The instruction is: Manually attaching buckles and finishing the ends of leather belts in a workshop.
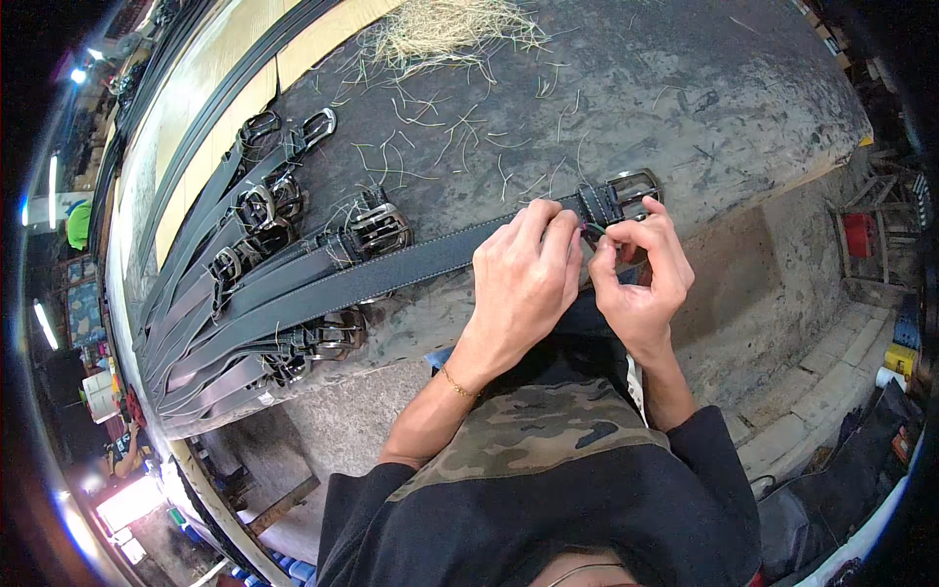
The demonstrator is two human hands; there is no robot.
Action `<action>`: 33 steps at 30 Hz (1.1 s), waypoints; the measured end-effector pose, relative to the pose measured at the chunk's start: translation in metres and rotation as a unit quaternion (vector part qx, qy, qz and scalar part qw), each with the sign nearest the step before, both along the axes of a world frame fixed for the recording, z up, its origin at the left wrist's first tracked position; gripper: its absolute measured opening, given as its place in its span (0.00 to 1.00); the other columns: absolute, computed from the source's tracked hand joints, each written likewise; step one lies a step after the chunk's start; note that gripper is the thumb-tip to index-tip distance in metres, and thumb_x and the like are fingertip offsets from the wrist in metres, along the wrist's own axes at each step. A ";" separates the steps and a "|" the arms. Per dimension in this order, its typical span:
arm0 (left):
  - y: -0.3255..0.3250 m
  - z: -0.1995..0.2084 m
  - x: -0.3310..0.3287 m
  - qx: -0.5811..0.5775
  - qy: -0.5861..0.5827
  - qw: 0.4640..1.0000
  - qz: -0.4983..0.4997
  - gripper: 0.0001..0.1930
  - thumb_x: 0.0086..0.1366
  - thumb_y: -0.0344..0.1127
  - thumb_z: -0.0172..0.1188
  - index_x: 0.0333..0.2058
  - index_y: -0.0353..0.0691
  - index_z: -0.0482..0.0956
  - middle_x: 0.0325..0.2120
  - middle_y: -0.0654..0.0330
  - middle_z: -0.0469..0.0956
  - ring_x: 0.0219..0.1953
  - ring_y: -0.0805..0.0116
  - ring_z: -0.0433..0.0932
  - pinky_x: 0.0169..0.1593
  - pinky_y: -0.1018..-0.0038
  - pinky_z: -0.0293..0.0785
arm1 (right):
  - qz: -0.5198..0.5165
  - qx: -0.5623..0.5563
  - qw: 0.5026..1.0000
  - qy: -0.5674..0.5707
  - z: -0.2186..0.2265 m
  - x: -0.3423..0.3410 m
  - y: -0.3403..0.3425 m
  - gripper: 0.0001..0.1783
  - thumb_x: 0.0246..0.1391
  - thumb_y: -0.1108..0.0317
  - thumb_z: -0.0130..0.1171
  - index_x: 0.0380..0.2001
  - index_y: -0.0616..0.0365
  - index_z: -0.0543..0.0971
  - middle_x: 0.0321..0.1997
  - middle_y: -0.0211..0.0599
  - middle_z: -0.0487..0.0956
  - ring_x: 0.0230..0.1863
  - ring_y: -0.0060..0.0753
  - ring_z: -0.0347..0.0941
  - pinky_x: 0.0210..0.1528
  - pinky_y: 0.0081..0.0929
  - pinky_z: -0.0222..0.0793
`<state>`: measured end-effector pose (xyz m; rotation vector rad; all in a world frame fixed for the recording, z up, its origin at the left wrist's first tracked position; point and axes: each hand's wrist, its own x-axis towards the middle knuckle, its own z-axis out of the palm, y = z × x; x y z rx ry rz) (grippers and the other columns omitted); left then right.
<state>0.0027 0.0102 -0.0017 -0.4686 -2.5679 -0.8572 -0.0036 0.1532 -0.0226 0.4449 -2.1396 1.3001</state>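
A black leather belt (401,262) with pale edge stitching runs across the worktable. Its silver-grey buckle (641,178) lies at the right end, just beyond my fingers. My left hand (526,272) is closed beside the belt, thumb and fingers pinched together near the buckle end. Facing it, my right hand (646,279) pinches with thumb and index finger. Between the two sets of fingertips is a small dark piece (591,233), mostly hidden, whose kind I cannot make out.
Several more black belts with metal buckles (381,227) lie bundled on the left of the worn dark tabletop (724,108). A heap of straw-coloured strands (450,34) sits at the far side, with loose strands scattered nearer. The table's near edge runs beneath my hands.
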 end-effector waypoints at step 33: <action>-0.020 0.024 0.005 0.017 0.023 0.999 -0.034 0.29 0.48 0.23 0.60 0.53 0.35 0.70 0.53 0.48 0.71 0.58 0.48 0.69 0.62 0.58 0.61 | -0.278 -0.023 0.959 0.053 -0.004 -0.023 0.122 0.06 0.52 0.80 0.63 0.35 0.65 0.82 0.38 0.36 0.83 0.40 0.26 0.78 0.43 0.22 0.73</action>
